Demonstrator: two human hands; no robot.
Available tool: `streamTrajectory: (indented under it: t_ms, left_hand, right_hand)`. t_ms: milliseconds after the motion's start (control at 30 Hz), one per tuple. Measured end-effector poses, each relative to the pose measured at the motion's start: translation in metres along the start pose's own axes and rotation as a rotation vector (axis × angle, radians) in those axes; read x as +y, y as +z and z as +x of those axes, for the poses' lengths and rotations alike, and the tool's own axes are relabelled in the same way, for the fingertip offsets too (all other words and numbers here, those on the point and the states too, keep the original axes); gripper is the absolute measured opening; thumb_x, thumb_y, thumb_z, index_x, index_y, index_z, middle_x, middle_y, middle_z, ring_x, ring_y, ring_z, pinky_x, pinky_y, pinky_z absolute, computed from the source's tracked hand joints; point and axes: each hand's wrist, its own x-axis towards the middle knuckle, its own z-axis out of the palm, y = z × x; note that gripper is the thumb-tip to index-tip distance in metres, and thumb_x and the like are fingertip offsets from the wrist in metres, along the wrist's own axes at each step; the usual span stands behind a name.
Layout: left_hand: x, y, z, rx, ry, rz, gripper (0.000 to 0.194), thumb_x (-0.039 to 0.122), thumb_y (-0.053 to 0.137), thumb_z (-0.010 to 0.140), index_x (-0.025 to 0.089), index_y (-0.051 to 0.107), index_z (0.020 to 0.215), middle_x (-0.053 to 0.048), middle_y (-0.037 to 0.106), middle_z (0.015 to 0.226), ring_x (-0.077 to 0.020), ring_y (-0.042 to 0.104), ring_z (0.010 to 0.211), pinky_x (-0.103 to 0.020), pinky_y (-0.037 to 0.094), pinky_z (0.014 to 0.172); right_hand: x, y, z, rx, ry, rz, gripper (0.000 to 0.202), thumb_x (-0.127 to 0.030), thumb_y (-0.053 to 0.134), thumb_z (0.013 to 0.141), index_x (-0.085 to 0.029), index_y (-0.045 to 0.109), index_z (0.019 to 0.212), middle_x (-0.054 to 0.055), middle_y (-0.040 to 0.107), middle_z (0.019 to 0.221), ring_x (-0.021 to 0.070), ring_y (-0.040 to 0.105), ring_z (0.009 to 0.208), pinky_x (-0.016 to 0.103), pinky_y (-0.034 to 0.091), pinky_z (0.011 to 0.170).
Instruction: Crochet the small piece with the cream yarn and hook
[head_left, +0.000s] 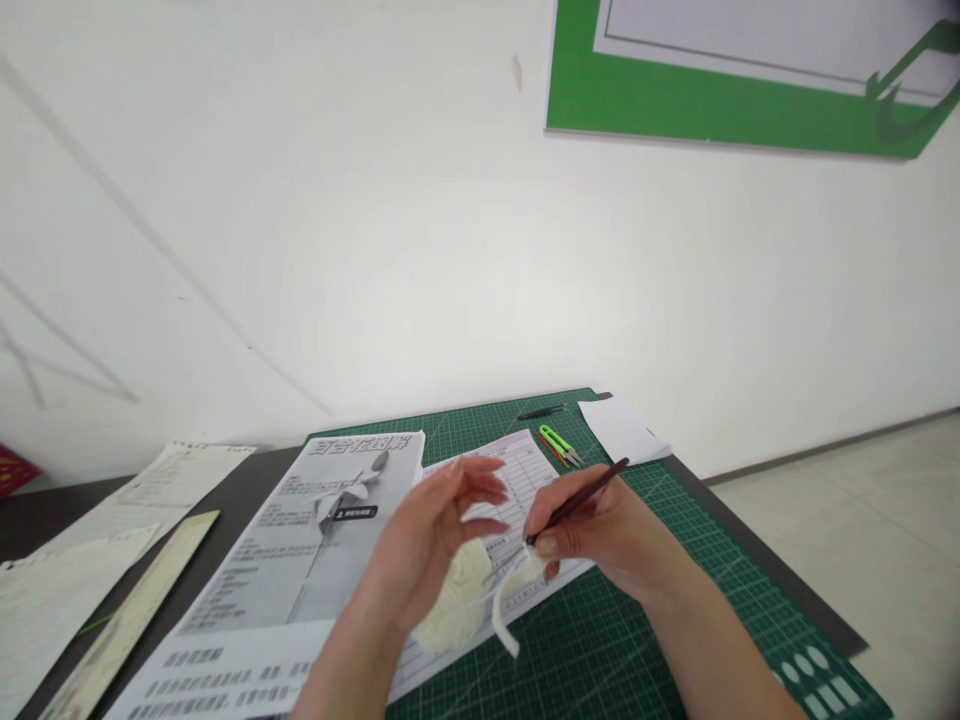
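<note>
Left grip [433,522]: fingers curved, spread from the thumb, with nothing clearly held. Cream yarn [454,605]: lay on the ruled sheet [525,462], apparently kept close for ready access; whether it touched those fingers could not be told. Pale strip [504,617]: dangled from the right grip [592,530]. Green snips [556,441]: lay beyond, seemingly within reach. Slender dark tool [589,497]: pinched pen-fashion by the right grip, probably for fine control. Poses: left grip raised, fingertips pointing rightward; right wrist bent, forearm slanting inward.

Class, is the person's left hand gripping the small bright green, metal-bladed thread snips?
No, the thread snips lie on the dark green gridded cutting mat, apart from the left hand.
</note>
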Motion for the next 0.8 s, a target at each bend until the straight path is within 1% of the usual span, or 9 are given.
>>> streamTrajectory:
  t_ms: [133,267,367,433,500,600,667,733,800]
  left_hand:
    - [-0.008,0.023,-0.009,-0.208,-0.126,-0.3,0.038,0.046,0.049,0.083,0.014,0.07,0.085,-0.008,0.059,0.077,-0.0209,0.059,0.066,-0.034,0.053,0.054]
    - [-0.009,0.012,-0.008,-0.225,-0.121,-0.539,0.034,0.045,0.052,0.082,0.016,0.068,0.077,-0.002,0.051,0.067,-0.0091,0.048,0.047,-0.018,0.043,0.036]
    - [-0.005,0.002,-0.01,-0.188,-0.01,-0.683,0.031,0.049,0.058,0.078,0.02,0.067,0.071,0.0,0.052,0.063,-0.0066,0.045,0.043,-0.01,0.031,0.027]
    - [0.0,-0.001,-0.011,-0.148,0.076,-0.734,0.025,0.049,0.06,0.076,0.025,0.069,0.072,0.0,0.06,0.067,-0.0082,0.056,0.053,-0.01,0.043,0.037]
    - [0.003,0.001,-0.012,-0.113,0.132,-0.742,0.024,0.047,0.058,0.079,0.028,0.073,0.079,-0.002,0.07,0.079,-0.0142,0.065,0.076,-0.022,0.056,0.067]
    - [0.004,0.006,-0.014,-0.051,0.281,-0.33,0.041,0.053,0.048,0.085,0.026,0.076,0.097,-0.007,0.075,0.097,-0.0276,0.061,0.105,-0.044,0.041,0.098]
    - [0.001,0.007,-0.016,-0.018,0.35,0.075,0.045,0.058,0.053,0.08,0.024,0.076,0.099,-0.009,0.075,0.098,-0.0311,0.056,0.11,-0.043,0.031,0.103]
    - [-0.003,0.004,-0.018,-0.061,0.28,0.306,0.038,0.058,0.065,0.071,0.024,0.079,0.081,-0.008,0.073,0.085,-0.0296,0.059,0.096,-0.038,0.032,0.098]
    - [-0.006,0.0,-0.018,-0.103,0.177,0.351,0.041,0.059,0.065,0.071,0.023,0.072,0.052,-0.005,0.061,0.054,-0.0233,0.055,0.064,-0.037,0.038,0.082]
  right_hand:
    - [0.001,0.003,0.007,-0.039,0.021,0.025,0.015,-0.013,0.085,0.056,-0.015,0.077,0.068,0.0,0.073,0.061,0.0097,0.065,0.047,0.016,0.057,0.046]
    - [0.004,0.004,0.01,-0.069,0.043,0.076,0.015,-0.014,0.086,0.055,-0.015,0.077,0.066,0.0,0.072,0.059,0.0095,0.065,0.048,0.016,0.057,0.046]
    - [0.008,0.005,0.009,-0.07,0.035,0.088,0.014,-0.015,0.086,0.055,-0.016,0.076,0.065,-0.001,0.071,0.059,0.0093,0.064,0.047,0.017,0.058,0.046]
    - [0.011,0.006,0.009,-0.067,0.026,0.085,0.014,-0.015,0.086,0.055,-0.017,0.076,0.065,0.0,0.072,0.06,0.0097,0.064,0.047,0.018,0.058,0.046]
    - [0.014,0.007,0.009,-0.063,0.017,0.08,0.015,-0.013,0.086,0.054,-0.017,0.076,0.065,0.0,0.072,0.06,0.0097,0.063,0.047,0.018,0.057,0.046]
    - [0.017,0.008,0.009,-0.048,0.022,0.054,0.016,-0.011,0.086,0.053,-0.016,0.077,0.064,0.0,0.072,0.06,0.009,0.062,0.047,0.017,0.057,0.046]
    - [0.018,0.008,0.009,-0.027,0.025,0.039,0.015,-0.013,0.087,0.052,-0.016,0.077,0.063,0.0,0.071,0.058,0.0088,0.062,0.045,0.017,0.056,0.046]
    - [0.019,0.007,0.009,-0.01,0.023,0.034,0.015,-0.014,0.087,0.052,-0.017,0.077,0.063,0.0,0.072,0.058,0.0094,0.063,0.045,0.018,0.056,0.046]
    - [0.019,0.006,0.009,-0.012,0.018,0.034,0.015,-0.014,0.087,0.052,-0.017,0.077,0.063,0.0,0.072,0.057,0.0104,0.063,0.045,0.019,0.055,0.045]
